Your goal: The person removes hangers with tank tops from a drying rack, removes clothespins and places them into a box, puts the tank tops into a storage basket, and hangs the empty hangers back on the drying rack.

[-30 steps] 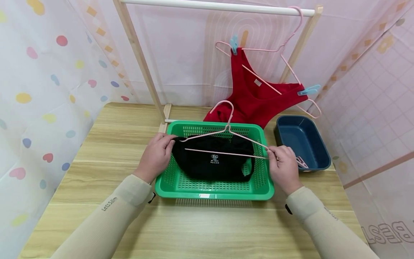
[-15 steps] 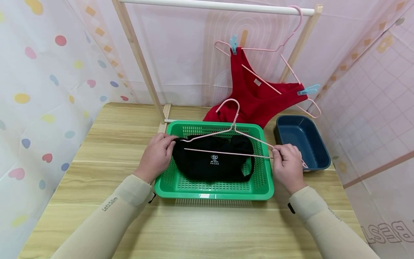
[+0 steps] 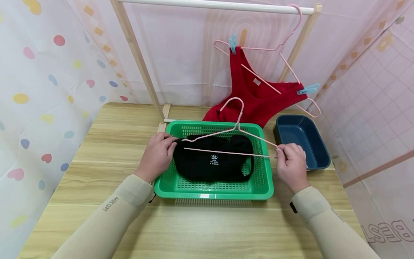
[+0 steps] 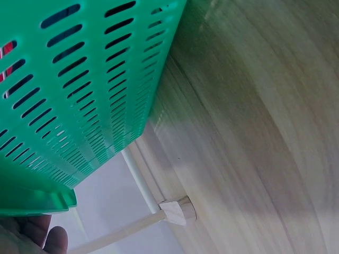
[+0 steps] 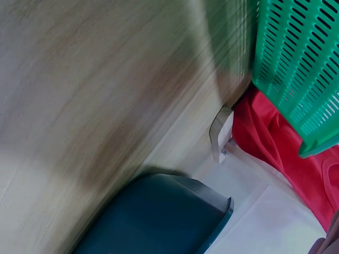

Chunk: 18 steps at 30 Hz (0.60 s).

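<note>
From where I stand, the person's left hand [image 3: 156, 156] is closed down narrow, thumb and fingers pinching the strap of the black top [image 3: 210, 169] at the left edge of the basket [image 3: 213, 196]. The right hand [image 3: 292, 166] pinches one corner of the pink hanger [image 3: 226, 152], just beyond the basket's right rim. That hanger slants across over the basket, its hook up and its far end out of sight under the black cloth beside the left hand. The black top lies bunched in the green basket, small white print facing up, with a loop of strap at its right side. Behind the basket, the red top [image 3: 275, 104] droops from another hanger [image 3: 258, 48], a blue clip [image 3: 233, 44] on each shoulder, and that hanger hooks over the white rail [image 3: 207, 4] near its right end. The blue bin [image 3: 302, 138] stands on the table [image 3: 210, 230], near the basket's right side and partly behind the right hand. Both arms wear beige sleeves [image 3: 110, 205].
</note>
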Available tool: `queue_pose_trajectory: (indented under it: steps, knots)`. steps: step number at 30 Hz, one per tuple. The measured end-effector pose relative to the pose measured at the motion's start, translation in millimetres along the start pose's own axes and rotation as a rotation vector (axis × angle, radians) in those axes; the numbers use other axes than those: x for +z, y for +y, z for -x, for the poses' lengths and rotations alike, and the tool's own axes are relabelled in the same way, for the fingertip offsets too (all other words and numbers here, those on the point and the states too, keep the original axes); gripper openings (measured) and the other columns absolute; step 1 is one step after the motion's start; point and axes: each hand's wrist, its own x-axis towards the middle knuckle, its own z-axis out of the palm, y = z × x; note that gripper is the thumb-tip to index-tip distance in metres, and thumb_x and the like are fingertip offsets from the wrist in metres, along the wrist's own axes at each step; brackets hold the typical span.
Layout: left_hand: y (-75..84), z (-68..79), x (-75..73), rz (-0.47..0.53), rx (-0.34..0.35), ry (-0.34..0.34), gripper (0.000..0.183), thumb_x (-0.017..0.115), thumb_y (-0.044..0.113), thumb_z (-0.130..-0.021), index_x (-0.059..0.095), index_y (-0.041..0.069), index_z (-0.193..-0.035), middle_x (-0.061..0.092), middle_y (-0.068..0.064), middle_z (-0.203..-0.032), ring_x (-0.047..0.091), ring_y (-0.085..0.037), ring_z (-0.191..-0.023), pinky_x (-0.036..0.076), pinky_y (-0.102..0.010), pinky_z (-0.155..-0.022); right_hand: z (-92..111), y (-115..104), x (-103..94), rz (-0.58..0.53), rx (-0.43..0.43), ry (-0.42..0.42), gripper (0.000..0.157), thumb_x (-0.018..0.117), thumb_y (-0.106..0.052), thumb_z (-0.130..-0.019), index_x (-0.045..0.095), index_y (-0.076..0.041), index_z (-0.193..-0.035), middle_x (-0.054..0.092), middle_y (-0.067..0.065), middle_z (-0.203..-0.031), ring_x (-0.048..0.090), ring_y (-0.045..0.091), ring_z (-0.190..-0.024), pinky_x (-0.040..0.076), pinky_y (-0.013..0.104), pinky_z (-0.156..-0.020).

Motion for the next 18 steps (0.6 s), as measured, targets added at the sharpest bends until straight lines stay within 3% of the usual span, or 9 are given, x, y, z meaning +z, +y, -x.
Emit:
queue_pose_trajectory:
  steps: [18]
  knots:
    - [3.0, -0.5, -0.8, -0.058, 0.002, -0.017, 0.03, 0.057, 0.021, -0.108, 0.077, 0.0, -0.118, 0.063, -0.021, -0.13, 0.052, -0.04, -0.126, 0.036, -0.055, -0.112, -4.8, 5.2, -11.4, 0.013, 0.017, 0.02, 0.01, 0.066, 0.002, -0.096, 0.071, 0.006, -0.088, 0.066, 0.023, -0.087, 0.054, 0.043, -0.092, 0.036, 0.051, -0.088]
